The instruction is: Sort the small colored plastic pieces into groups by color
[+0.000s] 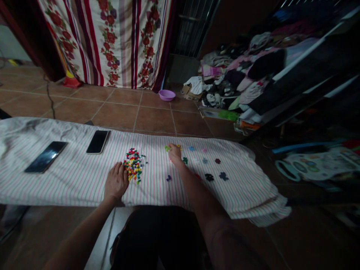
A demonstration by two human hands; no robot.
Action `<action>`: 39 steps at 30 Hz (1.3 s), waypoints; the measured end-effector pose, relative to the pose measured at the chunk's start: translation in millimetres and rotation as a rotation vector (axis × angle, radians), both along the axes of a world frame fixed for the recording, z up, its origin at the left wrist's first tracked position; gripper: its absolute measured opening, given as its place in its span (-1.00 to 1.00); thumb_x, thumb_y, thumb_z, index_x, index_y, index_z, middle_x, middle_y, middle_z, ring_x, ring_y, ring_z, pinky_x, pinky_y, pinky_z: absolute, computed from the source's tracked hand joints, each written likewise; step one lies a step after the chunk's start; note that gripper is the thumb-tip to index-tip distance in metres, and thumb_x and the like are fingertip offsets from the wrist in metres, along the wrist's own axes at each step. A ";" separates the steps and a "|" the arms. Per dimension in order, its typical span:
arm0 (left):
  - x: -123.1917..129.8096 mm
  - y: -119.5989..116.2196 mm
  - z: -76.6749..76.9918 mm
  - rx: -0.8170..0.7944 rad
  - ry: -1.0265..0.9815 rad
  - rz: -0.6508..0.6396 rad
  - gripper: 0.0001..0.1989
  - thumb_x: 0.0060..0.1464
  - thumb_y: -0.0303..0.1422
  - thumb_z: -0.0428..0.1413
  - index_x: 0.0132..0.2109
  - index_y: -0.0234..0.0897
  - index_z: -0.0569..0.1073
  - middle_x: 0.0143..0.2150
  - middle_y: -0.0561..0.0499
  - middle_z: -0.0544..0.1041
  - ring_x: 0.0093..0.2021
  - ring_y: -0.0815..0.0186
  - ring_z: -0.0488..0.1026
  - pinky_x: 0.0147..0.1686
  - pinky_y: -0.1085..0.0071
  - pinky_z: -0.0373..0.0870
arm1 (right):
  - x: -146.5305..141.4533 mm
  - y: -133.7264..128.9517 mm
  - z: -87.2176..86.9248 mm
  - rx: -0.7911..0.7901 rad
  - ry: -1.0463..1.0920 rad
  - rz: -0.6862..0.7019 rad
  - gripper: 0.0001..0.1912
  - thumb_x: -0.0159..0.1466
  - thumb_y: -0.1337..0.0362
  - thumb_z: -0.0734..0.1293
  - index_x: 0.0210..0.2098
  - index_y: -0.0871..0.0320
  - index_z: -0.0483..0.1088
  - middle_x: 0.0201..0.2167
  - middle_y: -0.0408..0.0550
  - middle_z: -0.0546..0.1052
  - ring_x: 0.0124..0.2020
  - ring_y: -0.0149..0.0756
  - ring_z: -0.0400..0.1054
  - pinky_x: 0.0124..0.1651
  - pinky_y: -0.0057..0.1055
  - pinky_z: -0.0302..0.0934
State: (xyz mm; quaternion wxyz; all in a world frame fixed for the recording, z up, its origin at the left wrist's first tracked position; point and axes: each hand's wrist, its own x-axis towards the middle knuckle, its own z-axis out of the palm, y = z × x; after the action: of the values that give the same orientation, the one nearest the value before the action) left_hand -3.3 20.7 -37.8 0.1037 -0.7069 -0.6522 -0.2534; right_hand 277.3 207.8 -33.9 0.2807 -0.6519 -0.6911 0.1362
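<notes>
My left hand lies flat on the striped cloth, its fingertips at the left edge of a pile of small multicoloured pieces. Farther right, my right hand is closed with its fingertips down at a light green group of pieces; whatever sits between them is too small to make out. Yellow pieces show just behind this hand. Around it are little groups sorted by colour: blue, pink, dark green, purple, brown and black. My right forearm partly covers some red pieces.
Two phones, one dark and one with a light edge, rest on the cloth's left part. Beyond the table are a purple basin, a floral curtain and heaped clothes.
</notes>
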 end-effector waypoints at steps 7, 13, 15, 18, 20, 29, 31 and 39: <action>-0.2 0.0 -1.3 -0.011 -0.035 -0.013 -0.67 0.22 -0.33 -0.17 0.02 -0.39 0.34 0.08 -0.31 0.42 0.21 0.06 0.26 0.18 0.04 0.23 | 7.7 -7.0 8.6 -0.078 0.068 -0.046 -0.53 0.17 0.54 0.14 -0.01 0.15 0.45 -0.13 0.01 0.57 -0.06 -0.26 0.44 -0.02 -0.41 0.26; 0.4 -0.2 -0.4 -0.013 -0.077 -0.014 -0.67 0.22 -0.33 -0.17 0.02 -0.36 0.34 0.08 -0.29 0.43 0.22 0.05 0.26 0.17 0.01 0.23 | 2.4 -21.6 24.4 0.054 -0.045 -0.016 -0.59 0.20 0.52 0.14 -0.04 0.22 0.46 -0.12 0.09 0.53 -0.03 -0.19 0.38 0.08 -0.31 0.20; 0.6 -0.3 0.4 -0.017 -0.093 -0.020 -0.66 0.21 -0.33 -0.16 0.04 -0.33 0.34 0.08 -0.27 0.43 0.22 0.05 0.26 0.17 0.00 0.23 | -6.5 -30.8 26.9 0.117 -0.037 0.065 -0.61 0.22 0.51 0.13 -0.07 0.21 0.47 -0.12 0.07 0.52 -0.03 -0.21 0.36 0.09 -0.32 0.20; 0.8 -0.3 1.2 -0.026 -0.109 -0.022 -0.65 0.20 -0.32 -0.16 0.06 -0.31 0.33 0.09 -0.26 0.43 0.23 0.04 0.25 0.16 -0.02 0.23 | -25.5 -49.3 26.0 0.130 -0.007 0.184 -0.65 0.24 0.49 0.15 -0.14 0.14 0.49 -0.17 0.01 0.51 -0.07 -0.25 0.35 0.05 -0.35 0.22; 0.9 -0.1 1.3 -0.022 -0.104 -0.016 -0.65 0.21 -0.32 -0.17 0.06 -0.31 0.33 0.08 -0.27 0.43 0.23 0.04 0.26 0.16 -0.01 0.24 | -39.3 -62.7 23.6 0.095 0.006 0.256 -0.69 0.24 0.47 0.18 -0.18 0.10 0.49 -0.21 -0.04 0.51 -0.12 -0.28 0.36 0.01 -0.38 0.24; 0.7 -0.2 1.9 -0.045 -0.063 -0.015 -0.68 0.22 -0.33 -0.18 -0.03 -0.35 0.36 0.06 -0.29 0.44 0.21 0.06 0.27 0.17 0.04 0.22 | -82.0 -100.2 18.9 -0.032 0.015 0.459 -0.78 0.26 0.43 0.26 -0.21 0.05 0.50 -0.22 -0.11 0.47 -0.17 -0.36 0.38 -0.10 -0.48 0.26; 0.5 0.0 1.6 -0.033 -0.071 -0.011 -0.67 0.22 -0.33 -0.19 0.00 -0.35 0.36 0.06 -0.29 0.44 0.21 0.06 0.28 0.17 0.03 0.22 | -86.9 -104.2 19.1 -0.038 0.007 0.468 -0.78 0.26 0.42 0.27 -0.21 0.05 0.50 -0.22 -0.10 0.46 -0.16 -0.34 0.38 -0.09 -0.46 0.26; -1.1 -0.1 -0.9 -0.046 -0.122 -0.042 -0.61 0.19 -0.32 -0.16 0.10 -0.33 0.31 0.12 -0.29 0.41 0.23 0.03 0.26 0.17 -0.05 0.20 | -90.3 -113.4 16.5 -0.046 -0.005 0.431 -0.74 0.25 0.44 0.25 -0.14 0.06 0.48 -0.18 -0.08 0.46 -0.15 -0.33 0.38 -0.05 -0.45 0.26</action>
State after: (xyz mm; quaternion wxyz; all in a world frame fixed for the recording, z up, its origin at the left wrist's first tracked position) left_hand -4.4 20.6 -38.7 0.0424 -0.7060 -0.6478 -0.2831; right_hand 187.0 94.4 -17.4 0.2284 -0.4957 -0.8119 0.2072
